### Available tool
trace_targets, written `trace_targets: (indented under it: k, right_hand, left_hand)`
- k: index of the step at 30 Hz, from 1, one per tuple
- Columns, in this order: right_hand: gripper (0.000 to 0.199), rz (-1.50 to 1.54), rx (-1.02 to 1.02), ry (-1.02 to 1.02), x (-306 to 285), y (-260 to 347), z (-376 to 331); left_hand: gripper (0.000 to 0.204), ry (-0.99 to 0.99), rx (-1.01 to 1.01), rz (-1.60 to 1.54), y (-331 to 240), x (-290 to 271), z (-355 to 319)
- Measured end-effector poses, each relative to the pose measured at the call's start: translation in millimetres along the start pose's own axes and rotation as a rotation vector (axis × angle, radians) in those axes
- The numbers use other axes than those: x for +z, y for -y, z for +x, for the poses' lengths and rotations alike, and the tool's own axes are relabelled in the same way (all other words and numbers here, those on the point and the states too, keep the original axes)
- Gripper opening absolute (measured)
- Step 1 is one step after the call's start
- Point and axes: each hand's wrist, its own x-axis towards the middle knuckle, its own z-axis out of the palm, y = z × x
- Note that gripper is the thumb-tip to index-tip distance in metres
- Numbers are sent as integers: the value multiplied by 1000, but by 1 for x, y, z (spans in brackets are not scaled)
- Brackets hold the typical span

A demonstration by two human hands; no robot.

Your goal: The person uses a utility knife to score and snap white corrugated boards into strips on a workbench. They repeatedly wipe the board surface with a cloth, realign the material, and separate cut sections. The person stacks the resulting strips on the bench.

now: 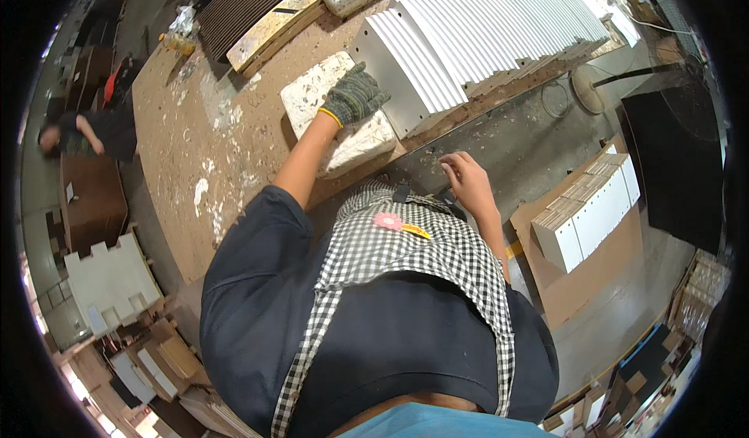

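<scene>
My left hand (355,96), in a dark grey knitted glove with a yellow cuff, is over a white foam block (338,145) on the table. Its fingers are stretched toward the near face of a row of white panels (390,75), at or touching the lower left edge; nothing shows in its grasp. The panels stand on edge, packed side by side, with small dark holes in the end face. My bare right hand (468,180) hangs in the air past the table's front edge, fingers loosely bent and apart, holding nothing visible.
Brown boards (242,9) stand stacked at the back of the worktable (183,165). On the floor to the right, white-faced panels (589,216) lie on cardboard (550,301), near a fan-like stand base (587,91). Another person (101,134) is at the far left.
</scene>
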Motion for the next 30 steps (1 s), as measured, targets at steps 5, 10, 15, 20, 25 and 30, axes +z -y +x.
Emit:
trace_targets:
  k: [5,10,15,20,25,30]
  right_hand:
    - [16,31,15,-29,52,36,20]
    - [17,15,132,-85,74,44,14]
    - [44,98,179,-501,82,20,27]
    - [87,562,308,-791,103,-10,86]
    - [90,703,355,-940,131,-2,140]
    - [101,776,469,-915,132,22,145]
  left_hand:
    - [57,-16,23,-19,2,8,-14]
    - [41,-118,-2,-83,10,10,-37]
    - [41,34,68,-367,52,6,-31]
    - [73,-207,-174,-566,151,-12,76]
    - [91,16,-163,-1141,172,28,174]
    - [74,-9,-120,-1337,176,56,177]
